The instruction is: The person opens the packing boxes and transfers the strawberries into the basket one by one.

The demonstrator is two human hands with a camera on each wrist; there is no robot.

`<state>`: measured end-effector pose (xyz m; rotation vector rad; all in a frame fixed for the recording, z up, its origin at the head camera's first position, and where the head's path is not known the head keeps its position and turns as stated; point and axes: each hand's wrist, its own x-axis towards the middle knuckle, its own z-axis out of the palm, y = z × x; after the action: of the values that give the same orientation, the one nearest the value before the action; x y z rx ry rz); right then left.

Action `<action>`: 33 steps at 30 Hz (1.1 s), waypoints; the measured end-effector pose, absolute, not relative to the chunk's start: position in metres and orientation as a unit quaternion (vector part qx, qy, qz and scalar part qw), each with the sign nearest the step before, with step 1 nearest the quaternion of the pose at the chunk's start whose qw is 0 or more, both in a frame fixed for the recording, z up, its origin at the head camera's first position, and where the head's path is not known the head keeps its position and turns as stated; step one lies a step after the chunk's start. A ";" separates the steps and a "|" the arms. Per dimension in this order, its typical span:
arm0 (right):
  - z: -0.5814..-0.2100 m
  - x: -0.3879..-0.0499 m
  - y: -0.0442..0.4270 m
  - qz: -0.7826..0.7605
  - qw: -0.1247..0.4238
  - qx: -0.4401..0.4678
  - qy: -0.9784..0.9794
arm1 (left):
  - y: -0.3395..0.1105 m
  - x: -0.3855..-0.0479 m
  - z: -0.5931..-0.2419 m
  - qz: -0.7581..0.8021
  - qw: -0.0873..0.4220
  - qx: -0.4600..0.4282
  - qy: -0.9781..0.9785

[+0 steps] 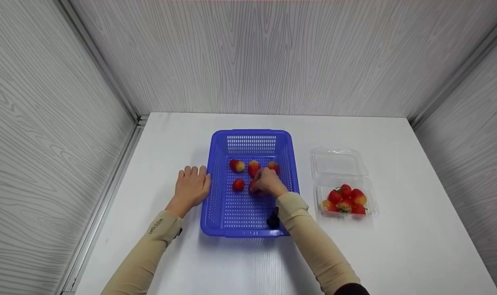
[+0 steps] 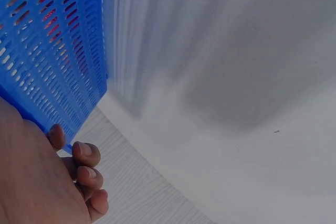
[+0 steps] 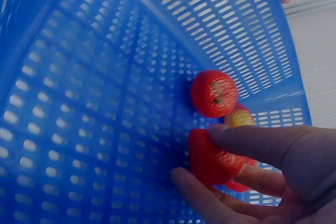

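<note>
In the head view, my right hand point(image 1: 269, 182) reaches into a blue plastic basket point(image 1: 205, 217). Its thumb and fingers pinch a red strawberry point(image 3: 210, 156) low in the basket, seen close in the right wrist view. A round red strawberry point(image 1: 238, 184) lies just left of it. Farther back sit a red-and-yellow strawberry point(image 1: 237, 165), another strawberry point(image 1: 253, 168) and a third one point(image 1: 273, 166), partly behind the hand. My left hand point(image 1: 192, 186) rests against the basket's left rim, its fingers loosely bent outside the wall in the left wrist view; its thumb is hidden there.
To the right of the basket stands a clear plastic box point(image 1: 373, 192) with its lid point(image 1: 338, 162) folded back, holding several red and yellow strawberries point(image 1: 345, 200). Both stand on a white table point(image 1: 412, 246), with wood-patterned panels point(image 1: 248, 57) at the back and sides.
</note>
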<state>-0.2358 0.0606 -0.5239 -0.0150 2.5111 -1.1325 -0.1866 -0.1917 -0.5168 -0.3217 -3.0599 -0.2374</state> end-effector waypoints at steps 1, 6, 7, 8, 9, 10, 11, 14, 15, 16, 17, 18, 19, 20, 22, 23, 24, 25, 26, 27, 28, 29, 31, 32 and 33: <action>-0.525 -0.236 0.061 -0.402 0.191 -0.006 0.895 | -0.191 -0.187 -0.517 -0.076 0.027 -0.104 -0.991; -0.529 -0.236 0.062 -0.397 0.184 -0.016 0.899 | -0.190 -0.187 -0.515 -0.070 0.024 -0.102 -0.992; -0.529 -0.237 0.062 -0.398 0.184 -0.016 0.898 | -0.190 -0.188 -0.515 -0.068 0.024 -0.101 -0.992; -0.530 -0.237 0.062 -0.399 0.184 -0.016 0.898 | -0.190 -0.188 -0.515 -0.066 0.023 -0.101 -0.992; -0.531 -0.237 0.062 -0.400 0.188 -0.013 0.897 | -0.190 -0.187 -0.515 -0.064 0.021 -0.101 -0.993; -0.531 -0.237 0.062 -0.402 0.191 -0.009 0.895 | -0.190 -0.187 -0.515 -0.063 0.021 -0.101 -0.993; -0.532 -0.237 0.062 -0.403 0.194 -0.006 0.894 | -0.190 -0.187 -0.515 -0.063 0.019 -0.101 -0.993; -0.534 -0.237 0.063 -0.404 0.201 0.002 0.892 | -0.190 -0.187 -0.515 -0.067 0.011 -0.101 -0.993; -0.534 -0.237 0.063 -0.407 0.202 0.004 0.891 | -0.190 -0.186 -0.514 -0.068 0.010 -0.100 -0.993; -0.533 -0.237 0.063 -0.409 0.202 0.005 0.890 | -0.190 -0.186 -0.514 -0.069 0.009 -0.100 -0.993; -0.533 -0.237 0.064 -0.412 0.202 0.006 0.889 | -0.190 -0.186 -0.514 -0.070 0.007 -0.099 -0.993; -0.532 -0.236 0.064 -0.413 0.201 0.005 0.889 | -0.190 -0.187 -0.514 -0.071 0.009 -0.099 -0.993; -0.531 -0.236 0.064 -0.411 0.198 0.003 0.890 | -0.190 -0.187 -0.514 -0.071 0.010 -0.099 -0.992; -0.529 -0.235 0.064 -0.410 0.196 0.001 0.891 | -0.190 -0.187 -0.514 -0.070 0.010 -0.100 -0.993; -0.525 -0.234 0.064 -0.402 0.195 -0.002 0.894 | -0.190 -0.187 -0.515 -0.066 0.010 -0.101 -0.993; -0.523 -0.234 0.064 -0.399 0.196 -0.003 0.896 | -0.190 -0.188 -0.515 -0.065 0.009 -0.102 -0.993; -0.522 -0.233 0.065 -0.393 0.197 -0.004 0.898 | -0.190 -0.188 -0.515 -0.064 0.007 -0.102 -0.993; -0.520 -0.233 0.065 -0.390 0.199 -0.004 0.899 | -0.190 -0.187 -0.515 -0.063 0.004 -0.101 -0.993; -0.518 -0.232 0.065 -0.388 0.202 -0.004 0.899 | -0.190 -0.187 -0.515 -0.062 0.003 -0.100 -0.993; -0.516 -0.232 0.065 -0.385 0.202 -0.005 0.901 | -0.190 -0.187 -0.515 -0.062 0.002 -0.099 -0.993; -0.514 -0.232 0.065 -0.380 0.200 -0.007 0.903 | -0.190 -0.187 -0.515 -0.063 0.001 -0.097 -0.993; -0.513 -0.231 0.066 -0.374 0.197 -0.008 0.906 | -0.190 -0.188 -0.515 -0.065 0.003 -0.096 -0.993; -0.511 -0.231 0.066 -0.364 0.188 -0.015 0.912 | -0.190 -0.188 -0.515 -0.066 0.008 -0.095 -0.993; -0.510 -0.231 0.067 -0.363 0.184 -0.017 0.913 | -0.191 -0.188 -0.516 -0.066 0.014 -0.097 -0.993; -0.509 -0.231 0.067 -0.362 0.180 -0.018 0.915 | -0.191 -0.187 -0.516 -0.067 0.019 -0.099 -0.993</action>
<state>-0.2308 0.0672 -0.5094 -0.0517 2.5840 -1.0220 -0.1874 -0.1907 -0.5163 -0.3061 -3.0806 -0.2080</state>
